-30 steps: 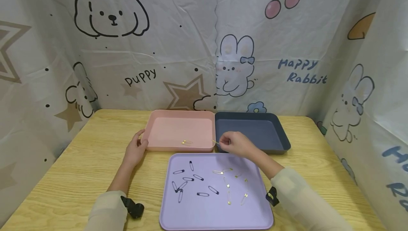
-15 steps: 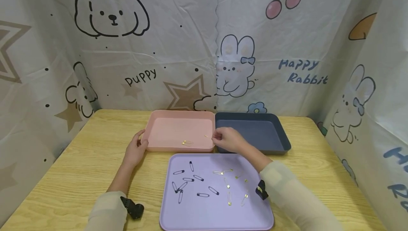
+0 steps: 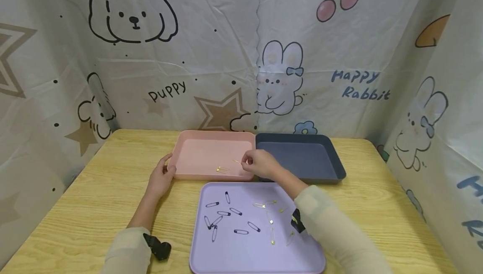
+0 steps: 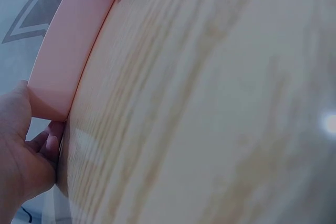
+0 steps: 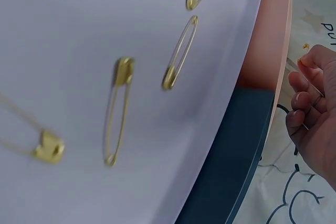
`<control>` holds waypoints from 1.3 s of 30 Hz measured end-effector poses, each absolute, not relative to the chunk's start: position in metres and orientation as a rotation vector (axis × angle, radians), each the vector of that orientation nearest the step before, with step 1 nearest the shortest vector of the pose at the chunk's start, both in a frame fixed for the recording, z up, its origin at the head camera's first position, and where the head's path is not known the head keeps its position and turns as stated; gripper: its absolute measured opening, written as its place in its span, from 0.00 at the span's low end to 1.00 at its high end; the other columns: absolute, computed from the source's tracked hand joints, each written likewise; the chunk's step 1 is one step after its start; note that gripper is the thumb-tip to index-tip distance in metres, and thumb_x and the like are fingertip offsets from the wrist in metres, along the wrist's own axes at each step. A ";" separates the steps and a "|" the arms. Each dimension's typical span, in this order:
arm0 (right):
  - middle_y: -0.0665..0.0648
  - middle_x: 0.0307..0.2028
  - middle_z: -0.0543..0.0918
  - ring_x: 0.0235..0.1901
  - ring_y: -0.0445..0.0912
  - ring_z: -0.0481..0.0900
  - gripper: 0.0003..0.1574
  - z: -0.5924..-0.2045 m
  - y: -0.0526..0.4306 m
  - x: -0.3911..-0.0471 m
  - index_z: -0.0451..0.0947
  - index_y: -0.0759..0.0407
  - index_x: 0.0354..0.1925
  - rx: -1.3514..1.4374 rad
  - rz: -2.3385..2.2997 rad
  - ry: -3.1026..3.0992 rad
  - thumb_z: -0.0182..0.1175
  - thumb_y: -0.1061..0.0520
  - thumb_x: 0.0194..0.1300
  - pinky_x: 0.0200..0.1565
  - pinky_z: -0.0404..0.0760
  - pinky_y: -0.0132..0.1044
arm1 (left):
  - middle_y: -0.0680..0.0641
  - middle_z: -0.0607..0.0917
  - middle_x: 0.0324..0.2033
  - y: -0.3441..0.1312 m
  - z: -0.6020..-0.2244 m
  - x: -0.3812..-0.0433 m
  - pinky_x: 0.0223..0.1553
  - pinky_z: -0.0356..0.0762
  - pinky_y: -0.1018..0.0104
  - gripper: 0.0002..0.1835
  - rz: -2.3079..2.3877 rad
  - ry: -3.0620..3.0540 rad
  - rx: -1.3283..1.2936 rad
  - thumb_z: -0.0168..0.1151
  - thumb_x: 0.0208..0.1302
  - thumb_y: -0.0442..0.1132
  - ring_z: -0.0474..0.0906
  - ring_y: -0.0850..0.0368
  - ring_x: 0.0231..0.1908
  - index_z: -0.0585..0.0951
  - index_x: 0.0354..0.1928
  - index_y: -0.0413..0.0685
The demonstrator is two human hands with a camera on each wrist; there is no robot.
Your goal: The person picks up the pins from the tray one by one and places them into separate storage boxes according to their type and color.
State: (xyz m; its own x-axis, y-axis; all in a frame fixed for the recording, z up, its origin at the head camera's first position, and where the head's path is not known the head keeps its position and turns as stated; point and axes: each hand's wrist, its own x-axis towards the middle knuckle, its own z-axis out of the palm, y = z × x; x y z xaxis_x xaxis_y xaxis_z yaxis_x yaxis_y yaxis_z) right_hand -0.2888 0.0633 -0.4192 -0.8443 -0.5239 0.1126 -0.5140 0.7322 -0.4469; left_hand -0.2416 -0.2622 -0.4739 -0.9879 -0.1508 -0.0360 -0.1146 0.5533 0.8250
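Note:
Over the right part of the pink tray (image 3: 203, 150), my right hand (image 3: 260, 163) pinches a gold safety pin (image 3: 236, 161) between thumb and fingertips. The pin points left from the fingers. A few gold pins (image 3: 222, 169) lie near the tray's front wall. My left hand (image 3: 161, 178) holds the tray's front left corner, its fingers bent at the rim and outer wall. On the lilac tray (image 3: 260, 257) in front, several black safety pins (image 3: 223, 213) lie on the left and several gold safety pins (image 5: 122, 108) on the right, partly under the right forearm.
A dark blue tray (image 3: 298, 152) stands against the pink tray's right side. The trays rest on a wood-grain table (image 3: 94, 190). Behind and at both sides hangs a printed curtain (image 3: 222, 47). Black wrist cameras (image 3: 157, 246) sit on both sleeves.
My right hand has moved left with the gold pin, from the seam between the two back trays to over the pink tray. The left hand stays at the corner.

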 end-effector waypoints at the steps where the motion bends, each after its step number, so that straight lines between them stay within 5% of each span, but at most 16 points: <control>1: 0.47 0.20 0.72 0.21 0.39 0.67 0.04 -0.419 0.061 -0.289 0.79 0.54 0.31 -0.864 -0.740 2.899 0.57 0.56 0.59 0.25 0.65 0.29 | 0.37 0.72 0.51 -0.262 -0.474 -0.241 0.39 0.67 0.66 0.29 -1.447 -2.735 0.235 0.40 0.70 0.46 0.67 0.50 0.44 0.54 0.72 0.52; 39: 0.48 0.24 0.78 0.26 0.41 0.72 0.07 -0.443 0.009 -0.317 0.80 0.54 0.31 -0.825 -0.488 2.873 0.56 0.55 0.60 0.32 0.71 0.33 | 0.38 0.73 0.48 -0.265 -0.478 -0.244 0.36 0.68 0.67 0.29 -1.480 -2.704 0.236 0.42 0.70 0.47 0.68 0.53 0.39 0.55 0.72 0.53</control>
State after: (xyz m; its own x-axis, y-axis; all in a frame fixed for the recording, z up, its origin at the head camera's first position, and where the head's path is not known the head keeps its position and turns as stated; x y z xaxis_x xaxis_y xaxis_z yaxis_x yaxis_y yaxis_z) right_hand -0.3175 0.0094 -0.4425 -0.8457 -0.5333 -0.0198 -0.4969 0.8004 -0.3354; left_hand -0.2435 -0.2649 -0.4780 -0.9871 -0.1573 -0.0289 -0.1091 0.5303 0.8407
